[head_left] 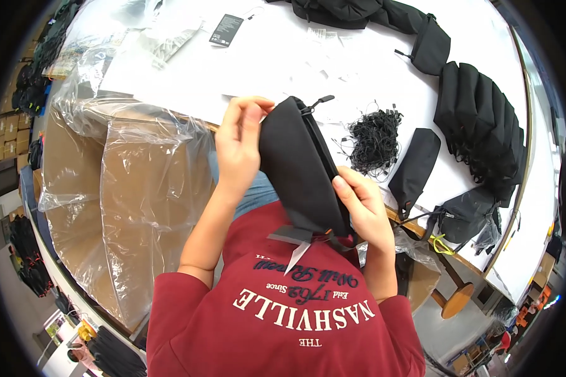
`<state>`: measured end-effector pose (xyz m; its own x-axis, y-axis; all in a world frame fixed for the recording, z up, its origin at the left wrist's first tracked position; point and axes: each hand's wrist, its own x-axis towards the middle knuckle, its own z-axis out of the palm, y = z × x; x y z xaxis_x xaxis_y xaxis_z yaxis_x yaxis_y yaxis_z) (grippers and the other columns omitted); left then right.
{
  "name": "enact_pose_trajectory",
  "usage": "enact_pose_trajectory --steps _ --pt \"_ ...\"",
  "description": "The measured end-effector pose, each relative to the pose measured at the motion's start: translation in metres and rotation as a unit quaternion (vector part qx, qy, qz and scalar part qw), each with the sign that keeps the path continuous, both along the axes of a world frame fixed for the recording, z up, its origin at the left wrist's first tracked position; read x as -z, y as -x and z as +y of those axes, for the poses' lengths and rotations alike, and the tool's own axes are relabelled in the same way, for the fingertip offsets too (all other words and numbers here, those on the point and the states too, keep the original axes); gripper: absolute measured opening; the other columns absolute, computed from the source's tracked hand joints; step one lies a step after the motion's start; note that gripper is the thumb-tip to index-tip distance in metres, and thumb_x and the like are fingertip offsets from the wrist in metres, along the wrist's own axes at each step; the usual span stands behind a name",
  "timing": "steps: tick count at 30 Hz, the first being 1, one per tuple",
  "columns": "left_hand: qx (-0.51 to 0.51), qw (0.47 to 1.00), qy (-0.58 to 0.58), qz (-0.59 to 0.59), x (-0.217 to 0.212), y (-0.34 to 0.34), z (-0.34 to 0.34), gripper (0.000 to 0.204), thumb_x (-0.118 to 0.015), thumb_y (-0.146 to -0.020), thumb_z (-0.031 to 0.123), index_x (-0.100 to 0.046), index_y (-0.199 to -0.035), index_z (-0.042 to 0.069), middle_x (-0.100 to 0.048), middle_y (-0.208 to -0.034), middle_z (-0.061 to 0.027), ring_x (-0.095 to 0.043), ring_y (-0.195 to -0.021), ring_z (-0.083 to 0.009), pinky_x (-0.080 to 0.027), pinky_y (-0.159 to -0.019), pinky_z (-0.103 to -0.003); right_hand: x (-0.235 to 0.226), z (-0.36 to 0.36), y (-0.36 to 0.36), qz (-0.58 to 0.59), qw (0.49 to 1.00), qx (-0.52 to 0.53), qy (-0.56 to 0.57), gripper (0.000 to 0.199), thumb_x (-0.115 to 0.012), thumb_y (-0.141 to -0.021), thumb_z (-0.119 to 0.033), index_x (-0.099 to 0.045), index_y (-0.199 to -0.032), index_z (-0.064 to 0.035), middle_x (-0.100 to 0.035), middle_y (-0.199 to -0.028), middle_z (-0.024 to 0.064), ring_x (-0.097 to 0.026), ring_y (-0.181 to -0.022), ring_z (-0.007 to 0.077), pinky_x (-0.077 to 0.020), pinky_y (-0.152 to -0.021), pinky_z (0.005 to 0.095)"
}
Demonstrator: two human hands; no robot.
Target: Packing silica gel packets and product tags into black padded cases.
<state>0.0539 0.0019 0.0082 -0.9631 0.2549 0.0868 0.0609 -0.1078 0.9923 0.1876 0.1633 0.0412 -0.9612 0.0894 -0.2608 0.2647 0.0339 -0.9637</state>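
A black fabric zip pouch (302, 166) is held up in front of my body, tilted, with its zipper along the right-hand edge. My left hand (241, 147) grips the upper left side, the fingertips partly hidden by the pouch. On the zipper side, my right hand (366, 206) pinches the lower edge, thumb in front and the other fingers mostly out of sight. A zipper pull (324, 99) sticks out at the top. From the lower end hang a dark tag (289, 235) and a white paper strip (297, 257).
On the white table lie a tangle of black cords (376, 141), a single pouch (415, 166), a row of stacked pouches (478, 113) and a black hang tag (226, 30). A cardboard box (141, 220) lined with clear plastic stands at left. A round stool (457, 300) is lower right.
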Motion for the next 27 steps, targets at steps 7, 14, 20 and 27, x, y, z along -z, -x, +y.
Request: enact_pose_trajectory --steps 7,14,20,27 --pt "0.124 0.788 0.301 0.522 -0.01 -0.02 -0.024 0.027 -0.074 -0.067 0.021 -0.066 -0.093 0.022 -0.059 -0.114 0.0 -0.046 -0.106 -0.0207 -0.036 -0.09 -0.034 -0.029 0.009 0.026 0.099 0.946 -0.038 -0.305 0.015 -0.056 -0.088 -0.01 -0.064 -0.099 -0.0047 -0.061 -0.072 0.0135 -0.061 -0.063 0.0296 -0.046 -0.056 0.0361" --pt "0.179 0.793 0.285 0.507 -0.009 -0.009 -0.024 0.019 -0.065 -0.068 0.01 -0.064 -0.086 0.012 -0.062 -0.089 0.0015 -0.056 -0.088 -0.0149 -0.037 -0.089 -0.029 -0.034 0.007 0.034 0.125 0.935 -0.035 -0.329 0.014 -0.058 -0.087 -0.01 -0.064 -0.097 -0.0037 -0.064 -0.076 0.0125 -0.063 -0.066 0.0288 -0.0476 -0.057 0.0353" --pt "0.151 0.803 0.29 0.498 -0.014 -0.01 -0.02 0.022 -0.067 -0.064 0.008 -0.065 -0.086 0.009 -0.062 -0.086 0.0015 -0.054 -0.079 -0.0143 -0.038 -0.084 -0.031 -0.034 0.003 0.037 0.131 0.934 -0.043 -0.328 0.014 -0.058 -0.087 -0.011 -0.064 -0.098 -0.0039 -0.064 -0.076 0.0129 -0.062 -0.065 0.0291 -0.0479 -0.058 0.0354" --pt "0.144 0.805 0.297 0.493 -0.018 -0.005 -0.024 0.029 -0.069 -0.058 0.008 -0.065 -0.086 0.009 -0.062 -0.085 0.001 -0.055 -0.079 -0.0158 -0.037 -0.083 -0.031 -0.026 0.007 0.039 0.1 0.974 -0.04 -0.201 0.023 -0.054 -0.091 -0.015 -0.063 -0.11 -0.0045 -0.063 -0.083 0.0098 -0.061 -0.073 0.0192 -0.0455 -0.064 0.0297"
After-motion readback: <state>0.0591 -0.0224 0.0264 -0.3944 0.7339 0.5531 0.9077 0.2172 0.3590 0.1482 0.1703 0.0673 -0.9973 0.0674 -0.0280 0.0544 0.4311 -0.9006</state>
